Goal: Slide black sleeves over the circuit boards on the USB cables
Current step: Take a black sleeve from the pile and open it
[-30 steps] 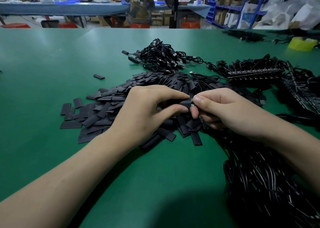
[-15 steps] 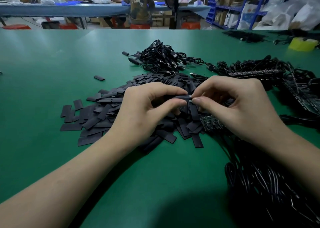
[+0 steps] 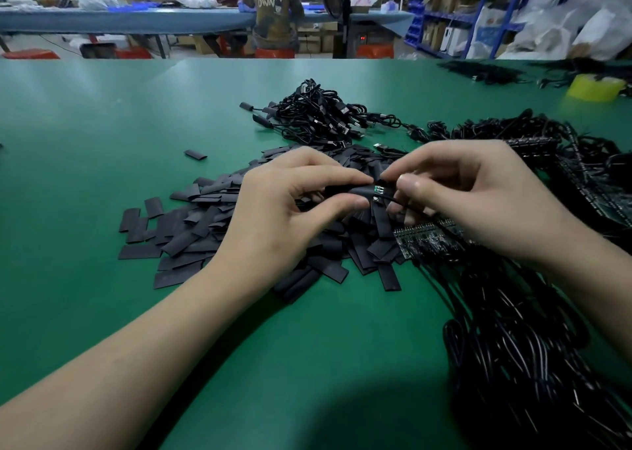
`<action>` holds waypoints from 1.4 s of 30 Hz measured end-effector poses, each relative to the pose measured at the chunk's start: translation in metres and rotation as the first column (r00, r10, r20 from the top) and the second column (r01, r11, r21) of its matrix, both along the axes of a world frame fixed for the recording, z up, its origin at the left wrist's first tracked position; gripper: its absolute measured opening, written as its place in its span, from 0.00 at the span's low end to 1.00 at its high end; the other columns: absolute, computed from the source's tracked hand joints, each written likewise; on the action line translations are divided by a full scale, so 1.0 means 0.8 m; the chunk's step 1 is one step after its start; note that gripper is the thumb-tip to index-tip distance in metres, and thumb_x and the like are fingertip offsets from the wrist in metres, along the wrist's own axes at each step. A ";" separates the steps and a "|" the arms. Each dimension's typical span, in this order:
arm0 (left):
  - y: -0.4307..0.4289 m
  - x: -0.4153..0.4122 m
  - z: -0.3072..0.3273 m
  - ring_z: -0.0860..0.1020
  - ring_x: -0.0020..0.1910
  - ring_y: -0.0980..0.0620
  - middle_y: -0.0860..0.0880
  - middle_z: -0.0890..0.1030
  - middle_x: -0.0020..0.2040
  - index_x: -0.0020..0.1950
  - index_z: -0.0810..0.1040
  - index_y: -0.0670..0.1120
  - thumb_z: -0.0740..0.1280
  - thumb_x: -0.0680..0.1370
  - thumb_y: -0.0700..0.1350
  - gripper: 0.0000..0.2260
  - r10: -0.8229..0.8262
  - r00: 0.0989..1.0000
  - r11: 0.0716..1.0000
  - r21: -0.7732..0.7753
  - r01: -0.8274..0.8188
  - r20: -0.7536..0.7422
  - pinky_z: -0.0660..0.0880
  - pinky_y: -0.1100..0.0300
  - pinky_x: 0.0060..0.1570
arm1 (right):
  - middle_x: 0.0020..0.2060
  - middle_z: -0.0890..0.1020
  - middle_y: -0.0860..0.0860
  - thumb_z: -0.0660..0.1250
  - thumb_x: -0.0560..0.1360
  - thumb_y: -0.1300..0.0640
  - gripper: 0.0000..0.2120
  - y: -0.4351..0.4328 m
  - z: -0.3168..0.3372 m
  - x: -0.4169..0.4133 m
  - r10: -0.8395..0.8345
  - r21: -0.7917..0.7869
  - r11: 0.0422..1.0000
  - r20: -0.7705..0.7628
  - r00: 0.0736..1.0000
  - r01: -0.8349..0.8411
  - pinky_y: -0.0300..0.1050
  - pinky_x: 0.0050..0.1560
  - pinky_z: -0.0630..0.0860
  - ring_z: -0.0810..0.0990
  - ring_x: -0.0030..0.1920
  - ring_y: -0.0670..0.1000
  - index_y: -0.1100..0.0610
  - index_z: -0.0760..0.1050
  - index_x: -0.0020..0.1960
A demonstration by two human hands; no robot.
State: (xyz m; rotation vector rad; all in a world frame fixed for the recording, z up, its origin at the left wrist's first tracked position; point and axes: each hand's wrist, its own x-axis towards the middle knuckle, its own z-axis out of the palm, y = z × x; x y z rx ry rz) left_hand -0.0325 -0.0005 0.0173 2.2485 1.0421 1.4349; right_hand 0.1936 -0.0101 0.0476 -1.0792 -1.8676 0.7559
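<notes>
My left hand (image 3: 284, 217) pinches a black sleeve (image 3: 345, 191) between thumb and forefinger, above the pile of loose black sleeves (image 3: 205, 224). A small green circuit board (image 3: 379, 190) sticks out of the sleeve's right end, most of it inside. My right hand (image 3: 478, 196) pinches the board's black cable (image 3: 398, 203) just right of the board. A strip of bare circuit boards (image 3: 424, 239) lies under my right hand, joined to a mass of black cables (image 3: 533, 357) at the right.
A bundle of finished USB cables (image 3: 318, 114) lies beyond the sleeve pile. One stray sleeve (image 3: 195, 155) lies apart at the left. A yellow tape roll (image 3: 595, 87) stands far right. More boards and cables (image 3: 581, 162) fill the right side. People sit at a far table.
The sleeve has been pushed over the board, whose green end now shows at the sleeve's right. My right hand has shifted slightly right along the cable.
</notes>
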 end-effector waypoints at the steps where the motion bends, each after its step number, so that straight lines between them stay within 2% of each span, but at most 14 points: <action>1: 0.000 0.000 0.000 0.80 0.45 0.54 0.51 0.83 0.48 0.55 0.88 0.49 0.77 0.75 0.45 0.09 0.000 1.000 1.000 -0.001 0.000 0.007 0.77 0.59 0.46 | 0.39 0.88 0.53 0.71 0.78 0.60 0.06 0.001 0.001 0.001 0.030 -0.030 0.999 0.007 1.000 -0.030 0.40 0.43 0.82 0.87 0.38 0.53 0.53 0.85 0.51; 4: -0.001 0.001 0.000 0.76 0.42 0.53 0.49 0.80 0.47 0.55 0.87 0.50 0.77 0.74 0.45 0.10 0.007 1.000 1.000 -0.001 -0.007 0.010 0.75 0.56 0.43 | 0.38 0.88 0.55 0.70 0.74 0.55 0.09 0.000 0.001 0.000 0.121 -0.120 0.985 -0.025 0.992 -0.123 0.40 0.43 0.82 0.86 0.36 0.52 0.56 0.85 0.51; 7: -0.002 0.001 0.000 0.76 0.40 0.55 0.52 0.80 0.46 0.56 0.87 0.50 0.78 0.73 0.46 0.12 0.030 0.999 0.999 0.011 -0.030 0.019 0.75 0.61 0.44 | 0.39 0.88 0.57 0.69 0.73 0.55 0.10 0.001 -0.002 -0.002 0.152 -0.174 0.971 -0.083 0.985 -0.165 0.41 0.42 0.82 0.85 0.34 0.54 0.56 0.84 0.52; 10: -0.001 0.001 -0.001 0.79 0.42 0.58 0.54 0.82 0.46 0.59 0.86 0.49 0.80 0.72 0.46 0.16 0.079 0.995 0.997 0.018 -0.080 0.060 0.77 0.65 0.47 | 0.38 0.87 0.59 0.70 0.72 0.55 0.09 0.003 -0.007 -0.005 0.151 -0.192 0.965 -0.142 0.978 -0.177 0.43 0.39 0.82 0.84 0.32 0.55 0.52 0.85 0.51; 14: -0.001 0.001 -0.003 0.84 0.41 0.54 0.53 0.86 0.44 0.55 0.86 0.50 0.82 0.69 0.48 0.16 0.124 0.975 0.989 -0.100 -0.107 0.184 0.82 0.60 0.46 | 0.37 0.87 0.59 0.70 0.72 0.55 0.10 0.002 -0.012 -0.007 0.119 -0.152 0.979 -0.134 0.984 -0.139 0.43 0.37 0.82 0.83 0.30 0.55 0.51 0.85 0.53; 17: 0.001 0.004 -0.007 0.86 0.41 0.56 0.55 0.88 0.42 0.55 0.87 0.50 0.81 0.70 0.45 0.14 0.128 0.968 0.981 -0.174 -0.091 0.214 0.82 0.62 0.47 | 0.37 0.87 0.57 0.69 0.73 0.55 0.11 0.001 -0.013 -0.009 0.101 -0.114 0.987 -0.120 0.988 -0.115 0.41 0.35 0.81 0.82 0.28 0.52 0.53 0.84 0.54; 20: 0.005 0.004 -0.009 0.86 0.44 0.59 0.56 0.88 0.45 0.58 0.86 0.49 0.78 0.74 0.41 0.14 0.093 0.963 0.968 -0.250 -0.027 0.254 0.81 0.64 0.50 | 0.37 0.87 0.57 0.68 0.74 0.55 0.11 -0.001 -0.013 -0.010 0.103 -0.110 0.987 -0.125 0.987 -0.117 0.42 0.35 0.81 0.82 0.28 0.52 0.54 0.84 0.55; 23: 0.007 0.003 -0.009 0.87 0.45 0.55 0.51 0.88 0.48 0.60 0.85 0.47 0.73 0.79 0.39 0.11 0.015 0.914 0.923 -0.356 0.142 0.404 0.81 0.62 0.51 | 0.37 0.87 0.57 0.68 0.74 0.56 0.11 -0.002 -0.012 -0.011 0.113 -0.108 0.986 -0.126 0.986 -0.127 0.42 0.34 0.81 0.82 0.28 0.51 0.53 0.83 0.55; 27: 0.005 0.003 -0.007 0.86 0.43 0.55 0.48 0.88 0.46 0.57 0.86 0.46 0.71 0.79 0.37 0.08 -0.013 0.845 0.876 -0.401 0.268 0.535 0.81 0.64 0.47 | 0.36 0.87 0.57 0.68 0.73 0.56 0.11 -0.005 -0.014 -0.015 0.113 -0.109 0.986 -0.134 0.984 -0.128 0.40 0.33 0.80 0.82 0.28 0.47 0.54 0.84 0.54; 33: 0.004 0.006 -0.009 0.87 0.43 0.53 0.48 0.88 0.46 0.56 0.85 0.48 0.73 0.78 0.37 0.10 -0.036 0.852 0.869 -0.404 0.284 0.523 0.81 0.64 0.48 | 0.35 0.86 0.57 0.68 0.76 0.62 0.08 -0.006 -0.016 -0.016 0.093 -0.099 0.989 -0.129 0.987 -0.106 0.39 0.31 0.79 0.81 0.28 0.45 0.56 0.84 0.52; 37: 0.003 0.008 -0.010 0.86 0.43 0.54 0.49 0.88 0.46 0.57 0.85 0.49 0.73 0.78 0.38 0.10 -0.055 0.845 0.867 -0.393 0.304 0.533 0.80 0.65 0.47 | 0.35 0.86 0.57 0.68 0.76 0.61 0.08 -0.006 -0.014 -0.016 0.094 -0.100 0.989 -0.111 0.989 -0.105 0.39 0.31 0.79 0.81 0.28 0.44 0.57 0.84 0.52; 42: 0.003 0.008 -0.010 0.85 0.42 0.55 0.47 0.88 0.45 0.57 0.86 0.50 0.72 0.79 0.40 0.09 -0.069 0.852 0.877 -0.376 0.301 0.519 0.81 0.63 0.49 | 0.36 0.86 0.56 0.69 0.77 0.63 0.10 -0.006 -0.016 -0.014 0.099 -0.054 0.993 -0.025 0.995 -0.100 0.40 0.32 0.79 0.81 0.28 0.48 0.51 0.86 0.53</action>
